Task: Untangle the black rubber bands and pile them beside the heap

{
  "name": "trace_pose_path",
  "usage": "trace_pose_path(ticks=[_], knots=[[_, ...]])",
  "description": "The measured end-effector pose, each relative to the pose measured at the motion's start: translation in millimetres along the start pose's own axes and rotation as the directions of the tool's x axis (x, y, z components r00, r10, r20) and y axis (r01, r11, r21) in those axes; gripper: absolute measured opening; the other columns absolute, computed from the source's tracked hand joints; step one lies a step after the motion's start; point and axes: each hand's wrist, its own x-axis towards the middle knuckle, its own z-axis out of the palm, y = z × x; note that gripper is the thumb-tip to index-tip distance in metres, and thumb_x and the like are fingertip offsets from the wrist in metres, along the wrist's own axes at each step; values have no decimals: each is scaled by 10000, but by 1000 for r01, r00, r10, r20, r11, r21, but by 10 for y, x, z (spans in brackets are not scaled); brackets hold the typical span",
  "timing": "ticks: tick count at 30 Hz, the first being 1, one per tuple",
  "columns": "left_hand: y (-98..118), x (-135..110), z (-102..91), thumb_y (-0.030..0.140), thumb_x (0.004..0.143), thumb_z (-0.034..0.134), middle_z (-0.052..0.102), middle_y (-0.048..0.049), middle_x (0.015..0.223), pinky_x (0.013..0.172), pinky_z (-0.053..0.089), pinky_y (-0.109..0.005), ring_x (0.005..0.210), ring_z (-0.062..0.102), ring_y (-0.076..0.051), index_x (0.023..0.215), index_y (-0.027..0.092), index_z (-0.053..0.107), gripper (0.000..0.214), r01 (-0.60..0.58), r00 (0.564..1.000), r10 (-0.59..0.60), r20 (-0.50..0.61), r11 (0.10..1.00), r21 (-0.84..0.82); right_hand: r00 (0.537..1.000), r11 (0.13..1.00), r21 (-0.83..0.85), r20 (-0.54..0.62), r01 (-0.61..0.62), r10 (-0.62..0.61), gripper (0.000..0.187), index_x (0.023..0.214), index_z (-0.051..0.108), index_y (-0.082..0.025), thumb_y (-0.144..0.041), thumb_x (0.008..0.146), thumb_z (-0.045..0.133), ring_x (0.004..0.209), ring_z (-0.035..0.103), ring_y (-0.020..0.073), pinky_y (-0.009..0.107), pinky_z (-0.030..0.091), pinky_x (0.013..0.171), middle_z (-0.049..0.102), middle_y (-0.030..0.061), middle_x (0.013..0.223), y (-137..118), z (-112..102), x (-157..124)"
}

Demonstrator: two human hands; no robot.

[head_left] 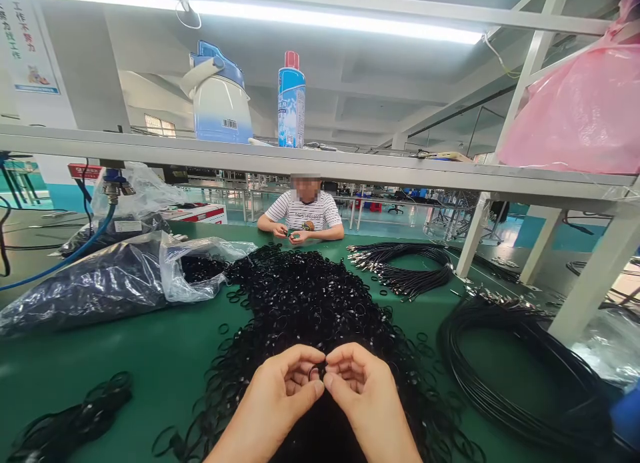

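Note:
A large heap of small black rings (pixel 310 296) spreads over the green table in front of me. Above its near part, my left hand (pixel 293 381) and my right hand (pixel 357 383) meet fingertip to fingertip. Between them they pinch one thin black ring (pixel 313 372), whose loop shows at the left fingers. Both hands are closed, thumbs against forefingers. Part of the ring is hidden behind the fingers.
A clear plastic bag (pixel 195 276) of black rings lies left. Coiled black cables (pixel 470 383) are at right. Bundled black loops (pixel 75 416) lie front left. A person (pixel 313 213) sits opposite. A shelf (pixel 350 166) crosses overhead, bearing a thermos (pixel 223 106) and spray can (pixel 291 109).

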Motion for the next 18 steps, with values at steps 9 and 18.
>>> trace_pose_path(ticks=[9,18], knots=[[36,-46,41,200,715,612,553,37,722,649,415,-226,704,510,-133,743,208,518,99,-33,984,18,-179,997,-76,997,974,-215,-24,63,-70,76,758,545,-192,-147,772,485,692,586,163,244,452,607,607,3,733,-22,49,-48],[11,-17,27,295,770,603,544,31,773,725,412,-236,791,511,-148,804,220,521,116,-80,968,40,-247,985,-155,999,994,-94,-3,51,-52,83,853,578,-191,-238,808,527,771,611,180,260,477,655,635,26,824,-28,50,-62]])
